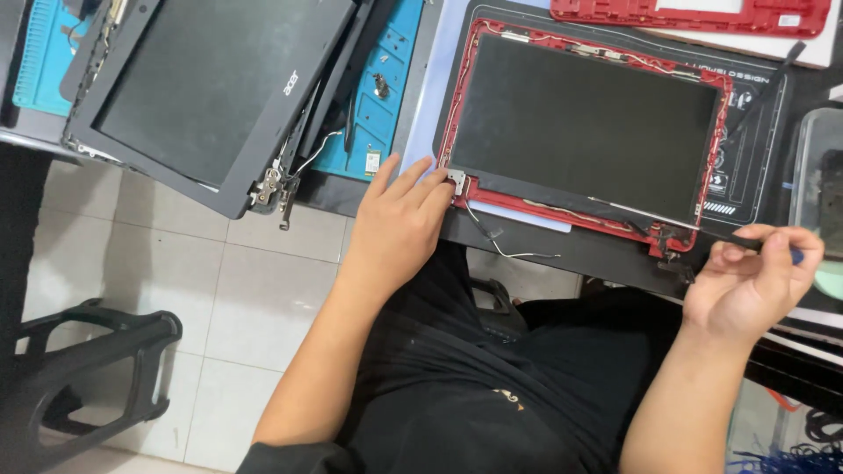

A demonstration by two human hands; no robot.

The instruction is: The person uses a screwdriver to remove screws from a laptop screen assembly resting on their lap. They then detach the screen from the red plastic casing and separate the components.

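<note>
A laptop screen panel in a red lid shell [587,123] lies flat on a black mat [755,167] on the table. My left hand [399,219] rests fingers-down on the panel's near left corner, beside a small metal hinge bracket [456,181]. My right hand [753,281] is curled around a thin dark tool with a blue end [795,255], its tip pointing toward the red shell's near right hinge corner [667,241]. A thin cable [505,246] trails off the near edge.
A black laptop lid assembly [211,88] lies tilted over a blue mat [386,96] at the left. A red bezel frame [694,16] sits at the far edge. A clear container [821,184] stands at right. A black stool [88,369] is on the tiled floor.
</note>
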